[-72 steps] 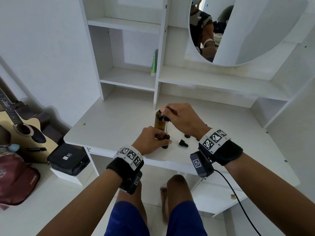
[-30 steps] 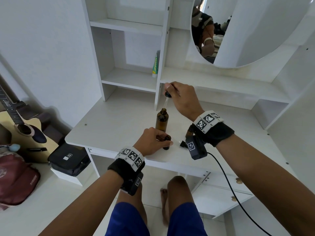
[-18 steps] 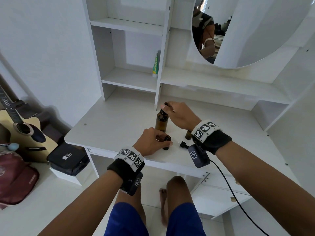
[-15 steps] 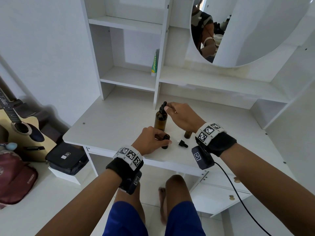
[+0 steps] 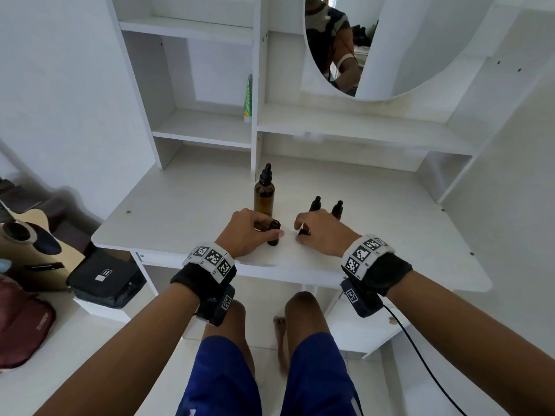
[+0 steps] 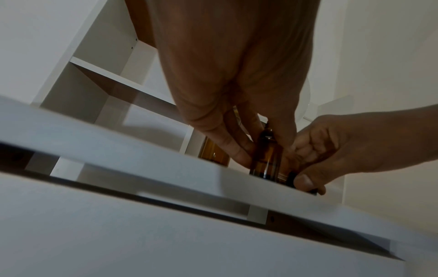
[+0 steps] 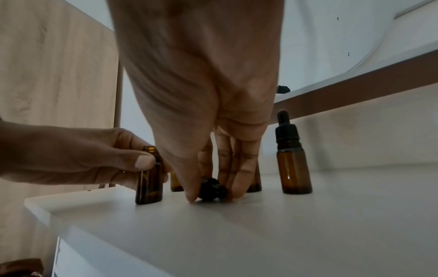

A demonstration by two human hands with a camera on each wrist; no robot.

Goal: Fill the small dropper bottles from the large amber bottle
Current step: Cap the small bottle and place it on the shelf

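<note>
One uncapped small amber bottle [image 7: 149,180] stands upright on the desk [image 5: 186,211].

Head view is bright, evenly daylit, sharp, with straight shelf [image 5: 207,133] lines bowing toward the rim. Both wrist views are dim and grainy; the desk [image 6: 166,234] edge at 6 o'clock blurs, perhaps from closeness.

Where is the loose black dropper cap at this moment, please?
In the right wrist view the dropper cap lies on the desk, pinched by the right hand, just right of the open small bottle held by the left hand.
</note>
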